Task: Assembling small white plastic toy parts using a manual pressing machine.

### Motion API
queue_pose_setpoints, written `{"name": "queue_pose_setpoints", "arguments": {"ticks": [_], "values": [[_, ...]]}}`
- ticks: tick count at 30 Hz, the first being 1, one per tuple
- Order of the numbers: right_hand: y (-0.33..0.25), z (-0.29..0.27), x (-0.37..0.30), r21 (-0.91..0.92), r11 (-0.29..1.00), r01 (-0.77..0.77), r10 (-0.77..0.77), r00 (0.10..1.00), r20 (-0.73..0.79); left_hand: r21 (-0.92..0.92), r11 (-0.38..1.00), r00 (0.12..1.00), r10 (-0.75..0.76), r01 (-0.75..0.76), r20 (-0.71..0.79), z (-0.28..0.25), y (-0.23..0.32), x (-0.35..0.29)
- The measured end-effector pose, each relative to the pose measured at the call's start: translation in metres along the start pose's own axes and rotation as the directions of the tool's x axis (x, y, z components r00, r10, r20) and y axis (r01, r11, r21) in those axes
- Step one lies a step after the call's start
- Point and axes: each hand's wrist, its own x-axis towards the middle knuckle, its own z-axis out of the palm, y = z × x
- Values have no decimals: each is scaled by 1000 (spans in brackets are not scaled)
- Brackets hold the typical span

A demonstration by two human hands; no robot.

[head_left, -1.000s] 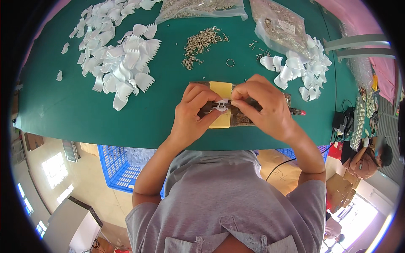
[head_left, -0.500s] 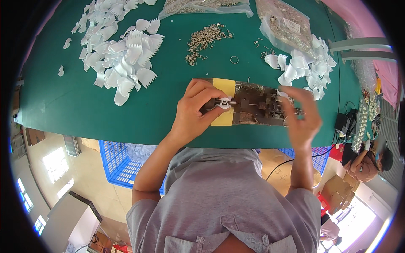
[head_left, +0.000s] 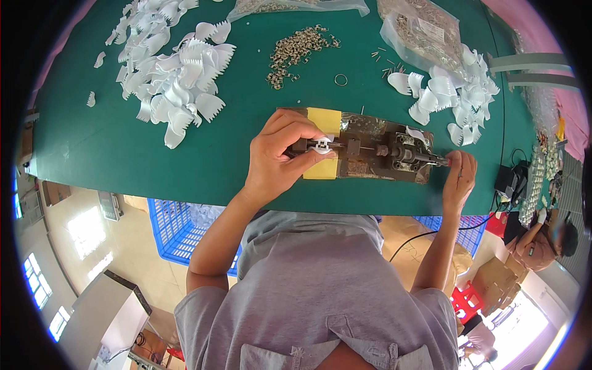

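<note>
A metal push-clamp fixture (head_left: pixel 382 151) on a dark board lies near the table's front edge, with yellow tape (head_left: pixel 322 170) across its left part. My left hand (head_left: pixel 271 151) pinches a small white plastic hair-claw clip (head_left: pixel 322 145) between thumb and fingers, at the left end of the fixture's rod. At the fixture's right end, my right hand (head_left: pixel 460 179) is closed on the tip of the clamp's lever (head_left: pixel 439 161). A loose white toothed clip half (head_left: pixel 415 133) rests on the clamp's far side.
White toothed clip halves lie in a large left pile (head_left: pixel 182 80) and a smaller right pile (head_left: pixel 441 92). Small metal springs (head_left: pixel 299 49) are heaped between them, near a metal ring (head_left: pixel 341 79), loose pins (head_left: pixel 388 63) and a clear bag (head_left: pixel 422 34). Below the table edge stands a blue crate (head_left: pixel 169 228).
My right hand has moved right and down from above the clamp onto its lever, uncovering the white clip half there. My left hand keeps its pinch on the clip.
</note>
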Motion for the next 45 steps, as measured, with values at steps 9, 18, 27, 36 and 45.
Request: {"name": "queue_pose_setpoints", "arguments": {"ticks": [9, 18, 27, 36, 45], "values": [[3, 8, -2, 83, 996, 21, -15, 997, -82, -22, 998, 998, -57, 58, 30, -2, 2, -1], [5, 9, -3, 95, 995, 22, -12, 995, -97, 17, 1000, 1000, -12, 11, 28, -1, 3, 3], [24, 9, 17, 897, 426, -114, 260, 966, -2, 13, 1000, 999, 25, -26, 42, -2, -7, 10], [-105, -16, 32, 799, 524, 296, -208, 954, -217, -6, 998, 997, 70, -69, 42, -1, -9, 11], [-107, -17, 42, 990, 133, 38, 55, 997, -46, -68, 997, 999, -24, 27, 38, -3, -2, 3]]}}
